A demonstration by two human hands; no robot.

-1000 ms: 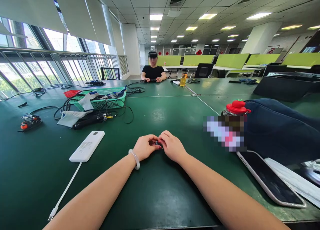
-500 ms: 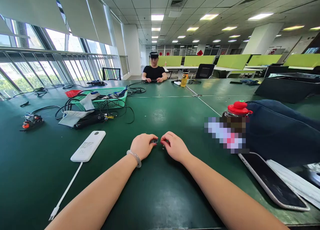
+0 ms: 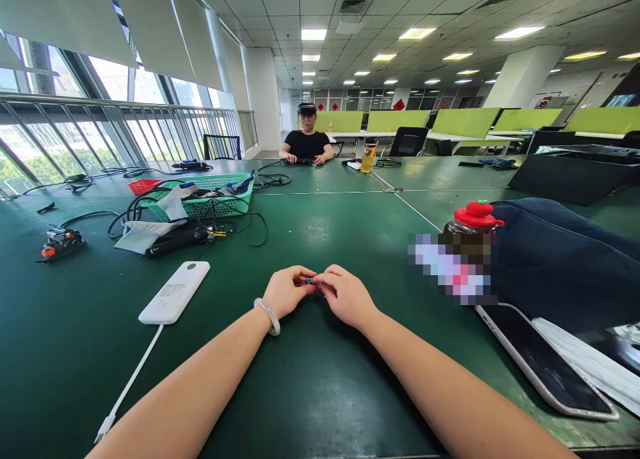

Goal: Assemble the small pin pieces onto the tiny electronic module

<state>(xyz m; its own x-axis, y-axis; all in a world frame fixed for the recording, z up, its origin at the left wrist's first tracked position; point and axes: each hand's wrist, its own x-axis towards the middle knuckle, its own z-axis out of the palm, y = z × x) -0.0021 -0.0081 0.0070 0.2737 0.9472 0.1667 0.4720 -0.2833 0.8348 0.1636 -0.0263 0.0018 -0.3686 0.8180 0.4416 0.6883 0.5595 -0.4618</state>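
My left hand [image 3: 287, 291], with a pale bangle [image 3: 269, 316] on its wrist, is closed in a pinch on a small dark object [image 3: 311, 281] too small to name. My right hand [image 3: 346, 295] is closed as well, its fingertips meeting that same object from the right. Both hands are low over the green table [image 3: 310, 359], fingertip to fingertip. The fingers cover most of the small object.
A white power bank [image 3: 175, 292] with a cable lies left. Behind it are a green basket [image 3: 235, 204], gloves and black cables. To the right are a red-lidded jar [image 3: 475, 216], a dark blue bag [image 3: 560, 266] and a phone [image 3: 545, 359]. Another person [image 3: 307, 142] sits opposite.
My right hand has moved left, closing the small gap between the hands. Its fingertips now touch the small dark object in my left hand.
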